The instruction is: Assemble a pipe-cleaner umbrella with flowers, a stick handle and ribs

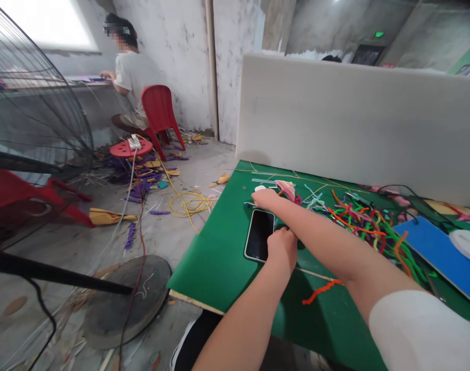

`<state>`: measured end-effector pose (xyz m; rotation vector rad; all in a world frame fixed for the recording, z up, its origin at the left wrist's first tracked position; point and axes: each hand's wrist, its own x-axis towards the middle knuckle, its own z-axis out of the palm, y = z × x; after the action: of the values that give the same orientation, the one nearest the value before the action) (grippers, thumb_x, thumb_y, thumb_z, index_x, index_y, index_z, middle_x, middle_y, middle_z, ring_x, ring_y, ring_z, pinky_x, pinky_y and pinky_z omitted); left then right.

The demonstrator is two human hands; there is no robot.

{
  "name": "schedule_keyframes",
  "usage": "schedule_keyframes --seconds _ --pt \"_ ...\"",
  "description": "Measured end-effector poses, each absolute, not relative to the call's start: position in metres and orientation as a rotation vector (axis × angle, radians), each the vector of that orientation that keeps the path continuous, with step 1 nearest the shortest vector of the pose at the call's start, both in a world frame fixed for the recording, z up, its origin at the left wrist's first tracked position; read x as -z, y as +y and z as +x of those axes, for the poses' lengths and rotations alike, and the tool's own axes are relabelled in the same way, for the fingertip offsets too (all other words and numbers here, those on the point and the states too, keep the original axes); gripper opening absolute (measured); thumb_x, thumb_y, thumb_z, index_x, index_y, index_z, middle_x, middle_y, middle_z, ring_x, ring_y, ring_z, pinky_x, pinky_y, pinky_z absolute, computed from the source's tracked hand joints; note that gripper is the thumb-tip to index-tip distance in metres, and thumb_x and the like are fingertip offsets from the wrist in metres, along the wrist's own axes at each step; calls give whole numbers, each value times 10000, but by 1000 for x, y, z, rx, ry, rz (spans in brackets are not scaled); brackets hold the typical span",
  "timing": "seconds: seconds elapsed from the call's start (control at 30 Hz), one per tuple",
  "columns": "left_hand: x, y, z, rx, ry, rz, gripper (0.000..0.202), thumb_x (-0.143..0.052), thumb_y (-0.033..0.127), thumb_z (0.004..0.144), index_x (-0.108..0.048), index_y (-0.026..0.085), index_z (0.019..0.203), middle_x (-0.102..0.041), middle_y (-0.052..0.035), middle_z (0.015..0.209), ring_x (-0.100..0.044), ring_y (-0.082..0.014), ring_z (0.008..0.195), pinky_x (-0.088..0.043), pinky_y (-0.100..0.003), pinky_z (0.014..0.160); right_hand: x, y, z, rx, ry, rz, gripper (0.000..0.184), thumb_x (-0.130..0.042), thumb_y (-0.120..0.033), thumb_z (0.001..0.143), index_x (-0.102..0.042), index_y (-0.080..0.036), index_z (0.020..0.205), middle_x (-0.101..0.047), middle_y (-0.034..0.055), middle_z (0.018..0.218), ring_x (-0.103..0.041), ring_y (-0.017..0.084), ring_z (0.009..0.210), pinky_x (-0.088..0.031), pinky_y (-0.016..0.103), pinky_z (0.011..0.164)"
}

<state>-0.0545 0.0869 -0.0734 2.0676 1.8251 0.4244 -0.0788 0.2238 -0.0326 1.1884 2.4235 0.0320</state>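
My left hand (283, 246) is closed beside the right edge of a phone (259, 234) that lies face up, its screen dark. Whatever its fingers may hold is hidden. Reaching across in front of me, my right hand (266, 198) is above the phone's far end, its fingers curled. A small white object (260, 188) shows just behind that hand, and I cannot tell whether it is gripped. Pink and yellow fuzzy material (286, 189) lies to the right of my right hand. An orange pipe cleaner (320, 291) rests near my right forearm.
Many coloured pipe cleaners (368, 226) are heaped on the green tabletop (215, 257), near a blue board (439, 252) and a white spool (469, 245). A pale partition (354, 118) stands behind. Left are a fan (37, 77), a red chair (157, 111) and a seated person (132, 77).
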Motion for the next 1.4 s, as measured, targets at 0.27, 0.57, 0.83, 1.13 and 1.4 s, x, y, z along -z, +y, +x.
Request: schedule_keyframes --seconds 0.27,0.57,0.83,1.13,1.4 --pt "64 87 -54 -373 1805 2113 322 -382 90 846 -638 161 1029 -659 -121 987 -615 -210 950 -476 -297 791 29 219 -87 66 2463 1187 313 -520 -316 871 -523 -164 1145 -553 81 1150 -573 194 969 -495 399 805" --pt "-5 60 -139 -432 1910 2060 320 -412 419 859 -670 233 821 -688 -49 816 -632 -209 760 -461 -289 620 -34 202 -60 100 2670 1477 214 -479 -292 888 -577 -160 1026 -620 61 1006 -600 161 865 -492 318 754" --pt "-5 215 -154 -422 2086 2197 247 -456 298 880 -589 185 1055 -596 -79 1097 -558 -206 995 -467 -381 835 -50 57 105 528 2834 2468 232 -517 -420 793 -576 -204 735 -585 -25 573 -529 104 476 -425 202 463" --pt "39 283 -112 -77 1965 2278 340 -526 317 847 -517 165 1151 -546 -91 1155 -565 -206 980 -491 -407 805 10 -30 193 1074 2339 2821 231 -591 -447 705 -624 -221 736 -650 5 633 -610 147 500 -499 204 451" --pt "45 288 -96 53 2056 2233 330 -522 322 849 -527 160 1137 -556 -95 1139 -568 -210 975 -492 -406 798 39 -17 125 962 2785 2131 109 -500 -177 781 -560 -221 701 -605 -23 603 -578 129 545 -438 222 507"
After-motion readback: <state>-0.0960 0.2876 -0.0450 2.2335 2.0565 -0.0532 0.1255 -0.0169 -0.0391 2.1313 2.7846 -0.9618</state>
